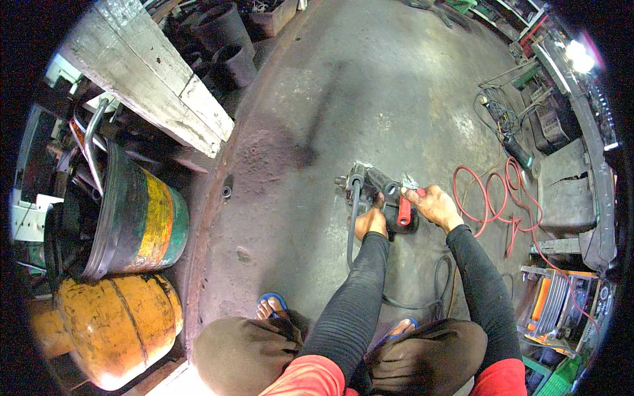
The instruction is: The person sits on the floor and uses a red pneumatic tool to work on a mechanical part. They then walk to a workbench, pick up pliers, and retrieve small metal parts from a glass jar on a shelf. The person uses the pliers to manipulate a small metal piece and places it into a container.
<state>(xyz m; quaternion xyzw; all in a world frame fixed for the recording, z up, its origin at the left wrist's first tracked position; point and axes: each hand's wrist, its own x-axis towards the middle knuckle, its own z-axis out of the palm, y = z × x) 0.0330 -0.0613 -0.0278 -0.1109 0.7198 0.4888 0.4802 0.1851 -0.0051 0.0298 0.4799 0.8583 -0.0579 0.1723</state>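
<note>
Red-handled pliers lie just right of the dark metal part, one handle pointing nearward, fingers of the nearer right hand closed on them; the left hand curls at the part's near side, its grip unclear.

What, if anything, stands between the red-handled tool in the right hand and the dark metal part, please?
Nothing visible: the red-handled tool in the right hand is beside the dark metal part. The left hand is to the tool's left; whether tool and part touch is unclear.
</note>
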